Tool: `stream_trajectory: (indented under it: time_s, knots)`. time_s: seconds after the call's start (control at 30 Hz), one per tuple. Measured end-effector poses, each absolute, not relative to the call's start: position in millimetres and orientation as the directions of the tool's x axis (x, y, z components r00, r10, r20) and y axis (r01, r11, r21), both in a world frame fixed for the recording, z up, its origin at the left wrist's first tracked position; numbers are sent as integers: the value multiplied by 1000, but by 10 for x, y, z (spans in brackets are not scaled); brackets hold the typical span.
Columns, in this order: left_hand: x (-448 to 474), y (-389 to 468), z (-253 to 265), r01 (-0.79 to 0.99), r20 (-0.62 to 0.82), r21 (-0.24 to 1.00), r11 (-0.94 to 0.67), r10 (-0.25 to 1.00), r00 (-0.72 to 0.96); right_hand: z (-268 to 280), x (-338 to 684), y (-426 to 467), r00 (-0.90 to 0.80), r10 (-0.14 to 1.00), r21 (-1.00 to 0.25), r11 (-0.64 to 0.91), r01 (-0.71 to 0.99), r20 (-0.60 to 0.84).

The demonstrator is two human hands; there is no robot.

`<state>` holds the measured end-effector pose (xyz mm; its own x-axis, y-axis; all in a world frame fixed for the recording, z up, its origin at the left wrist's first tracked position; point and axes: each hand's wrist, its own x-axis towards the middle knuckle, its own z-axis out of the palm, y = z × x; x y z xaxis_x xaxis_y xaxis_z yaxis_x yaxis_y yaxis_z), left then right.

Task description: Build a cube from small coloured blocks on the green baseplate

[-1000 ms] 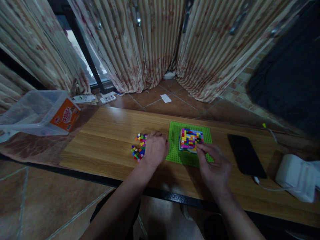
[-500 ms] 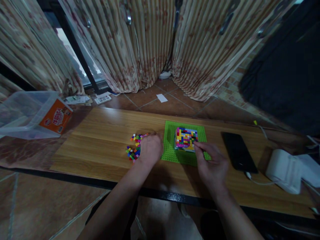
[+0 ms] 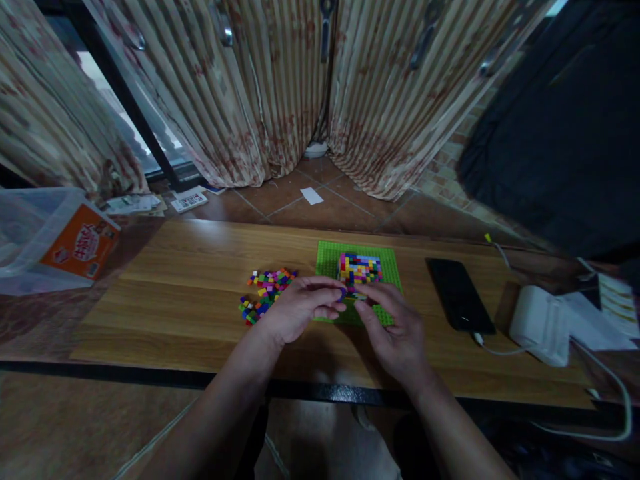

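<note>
**Left hand (image 3: 305,308) pinched a small purple brick (image 3: 343,294)**

The brick sat in the left hand's grip, between thumb and fingertips, at the near side of the multicoloured build (image 3: 361,268). The right hand (image 3: 393,327) faced it, thumb and forefinger near each other just beside the brick; whether that grip was spread, pressed together or pinching something could not be told. The build stood on a green plate (image 3: 327,252), partly hidden by both hands. Loose bricks (image 3: 267,285) lay in a scattered pile on the wooden tabletop (image 3: 175,293), left of the plate and partly behind the left hand. To the right lay a black phone (image 3: 459,293), a white cable (image 3: 503,353) plugged into its near end, with a white device (image 3: 540,325) beyond it.
</note>
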<state>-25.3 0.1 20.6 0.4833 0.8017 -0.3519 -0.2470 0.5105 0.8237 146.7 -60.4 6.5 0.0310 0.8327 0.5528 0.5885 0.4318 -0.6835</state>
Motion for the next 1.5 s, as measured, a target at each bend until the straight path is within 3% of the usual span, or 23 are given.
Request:
stream_trajectory:
  time_s: [0.13,0.4,0.67,0.9,1.5]
  knots:
    - [-225,-20,187,-251,-358,787,563,749,557,78,1460,-599,-71,856,-673,452,586,513]
    - [-187,-22,147,-274,-364,745,608,716,596,45,1491,-598,-63,836,-636,462,618,546]
    - [-216,13,168,-247,-390,805,540,794,466,35,1776,-542,59,842,-607,336,720,536]
    - [-237,68,134,-232,-414,831,505,841,347,-51,1807,-507,18,853,-533,310,787,522]
    - [-221,52,164,-198,-423,839,507,836,350,-90,1711,-431,7,841,-514,323,795,540]
